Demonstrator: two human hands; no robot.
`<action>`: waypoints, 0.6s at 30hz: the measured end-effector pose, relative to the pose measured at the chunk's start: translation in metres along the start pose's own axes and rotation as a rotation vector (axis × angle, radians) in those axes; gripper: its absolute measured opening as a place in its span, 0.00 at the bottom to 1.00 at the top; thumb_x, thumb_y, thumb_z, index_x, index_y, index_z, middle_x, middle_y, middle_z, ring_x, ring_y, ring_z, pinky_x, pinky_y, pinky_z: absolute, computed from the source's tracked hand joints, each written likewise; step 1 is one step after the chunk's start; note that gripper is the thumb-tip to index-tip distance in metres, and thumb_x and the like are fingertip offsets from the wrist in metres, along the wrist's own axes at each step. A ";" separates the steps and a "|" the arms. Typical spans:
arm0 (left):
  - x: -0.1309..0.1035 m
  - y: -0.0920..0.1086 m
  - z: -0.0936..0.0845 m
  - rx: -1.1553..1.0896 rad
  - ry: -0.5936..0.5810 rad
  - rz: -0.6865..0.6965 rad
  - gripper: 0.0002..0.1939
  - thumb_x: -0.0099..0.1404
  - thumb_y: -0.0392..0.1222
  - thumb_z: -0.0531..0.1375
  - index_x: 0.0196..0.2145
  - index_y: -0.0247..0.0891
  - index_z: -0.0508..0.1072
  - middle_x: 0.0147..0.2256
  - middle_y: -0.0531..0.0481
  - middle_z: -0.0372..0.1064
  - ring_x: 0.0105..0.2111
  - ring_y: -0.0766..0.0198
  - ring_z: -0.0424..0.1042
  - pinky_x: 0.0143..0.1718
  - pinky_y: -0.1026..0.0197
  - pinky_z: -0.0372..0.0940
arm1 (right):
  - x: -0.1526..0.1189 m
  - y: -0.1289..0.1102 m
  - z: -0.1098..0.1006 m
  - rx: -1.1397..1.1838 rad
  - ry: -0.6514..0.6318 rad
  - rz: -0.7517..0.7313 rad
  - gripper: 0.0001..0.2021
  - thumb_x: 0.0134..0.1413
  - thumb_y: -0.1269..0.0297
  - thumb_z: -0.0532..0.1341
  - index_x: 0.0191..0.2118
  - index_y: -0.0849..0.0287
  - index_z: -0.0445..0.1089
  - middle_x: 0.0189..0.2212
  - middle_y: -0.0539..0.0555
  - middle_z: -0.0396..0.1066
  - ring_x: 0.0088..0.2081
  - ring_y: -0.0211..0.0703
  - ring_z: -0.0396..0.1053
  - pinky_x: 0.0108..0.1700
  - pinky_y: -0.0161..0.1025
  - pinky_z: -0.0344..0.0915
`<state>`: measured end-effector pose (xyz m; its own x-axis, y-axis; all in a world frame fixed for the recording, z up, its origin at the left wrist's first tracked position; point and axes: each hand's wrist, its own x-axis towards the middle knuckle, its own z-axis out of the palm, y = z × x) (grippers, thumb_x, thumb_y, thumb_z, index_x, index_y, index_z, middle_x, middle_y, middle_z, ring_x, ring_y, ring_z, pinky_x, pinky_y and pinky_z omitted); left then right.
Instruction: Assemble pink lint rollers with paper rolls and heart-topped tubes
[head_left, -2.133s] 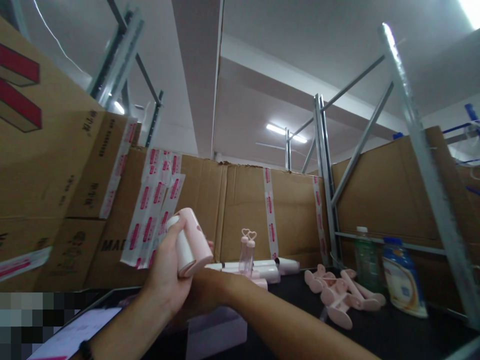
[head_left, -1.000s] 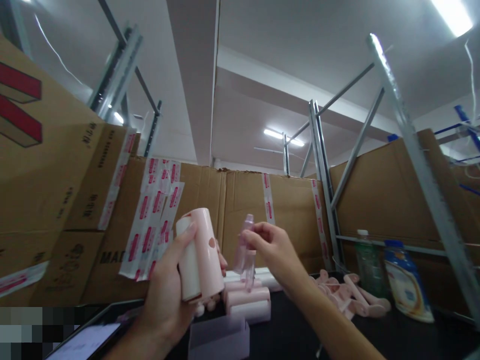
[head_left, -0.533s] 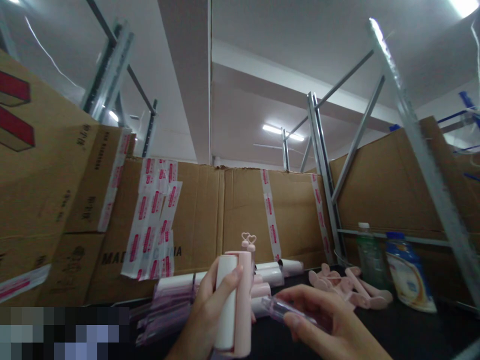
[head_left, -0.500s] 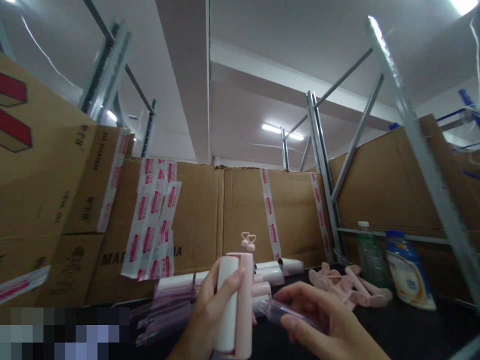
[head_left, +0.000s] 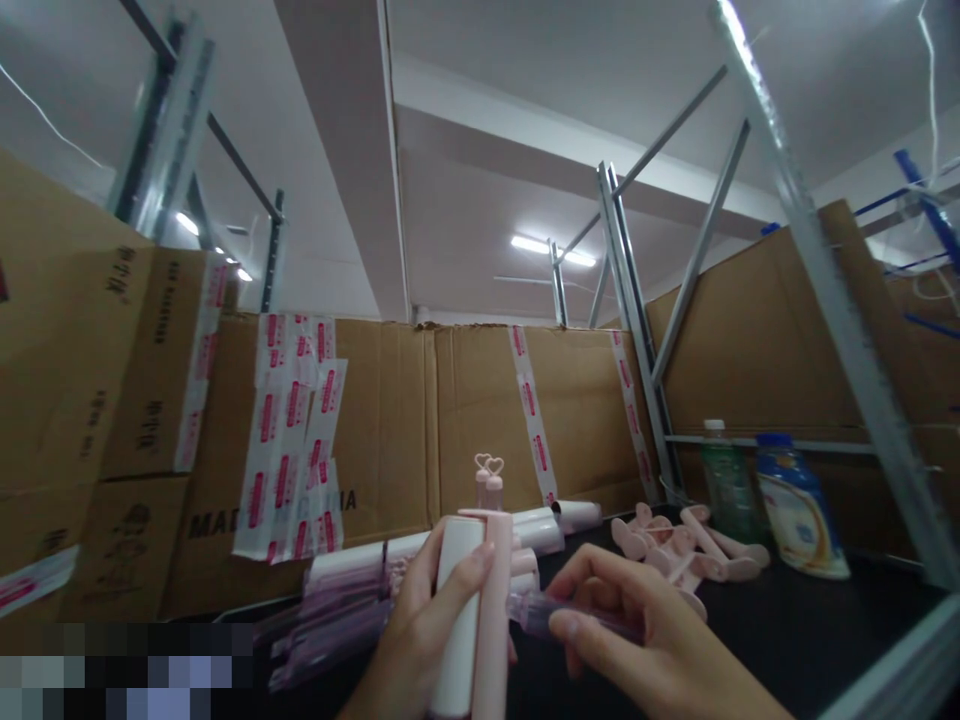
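Note:
At the lower middle my left hand [head_left: 427, 610] is wrapped round a white and pink case [head_left: 493, 620], held upright. Two pink heart-topped pieces [head_left: 493, 480] stick up just above its top edge. To the right, my right hand [head_left: 637, 620] pinches a clear purplish tube [head_left: 551, 614], whose near end points at the case's right side. Behind the hands lie several white and pink cylinders [head_left: 536, 535]. Several clear purple tubes [head_left: 337, 630] are piled left of my left hand.
Pink plastic parts [head_left: 686, 550] lie at the right on the black surface [head_left: 795, 650]. Beyond them stand a green bottle [head_left: 731, 490] and a blue-capped bottle [head_left: 799, 510]. Taped cardboard [head_left: 390, 420] closes the back, with metal rack posts [head_left: 840, 300] at the sides.
The purplish tube in my right hand has come closer to the case. The heart-topped pieces show higher above the case. The camera view has shifted slightly.

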<state>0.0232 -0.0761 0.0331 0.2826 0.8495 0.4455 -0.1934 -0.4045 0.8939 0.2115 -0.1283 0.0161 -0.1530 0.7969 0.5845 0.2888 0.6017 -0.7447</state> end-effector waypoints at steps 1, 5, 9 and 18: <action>0.001 -0.001 -0.001 0.005 -0.003 0.004 0.25 0.59 0.62 0.65 0.43 0.43 0.65 0.19 0.57 0.70 0.16 0.61 0.73 0.15 0.65 0.66 | 0.001 0.001 0.000 -0.009 -0.003 0.002 0.11 0.60 0.55 0.61 0.38 0.59 0.69 0.25 0.51 0.74 0.28 0.40 0.67 0.31 0.35 0.57; 0.003 -0.008 -0.003 0.012 -0.021 0.012 0.26 0.59 0.62 0.65 0.44 0.43 0.63 0.19 0.56 0.71 0.16 0.60 0.73 0.15 0.65 0.66 | 0.001 0.001 0.001 0.013 -0.012 0.001 0.11 0.60 0.55 0.61 0.37 0.59 0.69 0.24 0.50 0.72 0.27 0.39 0.66 0.30 0.34 0.56; 0.001 -0.008 -0.002 0.035 -0.016 0.006 0.27 0.58 0.63 0.66 0.45 0.43 0.63 0.18 0.55 0.71 0.15 0.59 0.73 0.14 0.65 0.66 | -0.003 0.000 0.003 -0.002 0.013 -0.006 0.11 0.59 0.55 0.62 0.36 0.58 0.68 0.24 0.48 0.68 0.27 0.39 0.65 0.31 0.35 0.57; -0.006 0.009 0.012 0.096 0.015 -0.015 0.30 0.53 0.63 0.69 0.43 0.43 0.64 0.19 0.57 0.73 0.15 0.61 0.73 0.14 0.66 0.68 | -0.006 -0.011 0.001 -0.086 0.002 -0.095 0.04 0.55 0.65 0.61 0.33 0.58 0.65 0.26 0.48 0.64 0.28 0.37 0.61 0.28 0.31 0.56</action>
<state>0.0310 -0.0884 0.0388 0.2704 0.8603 0.4322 -0.0982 -0.4220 0.9013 0.2089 -0.1398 0.0202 -0.1813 0.7364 0.6518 0.3532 0.6673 -0.6557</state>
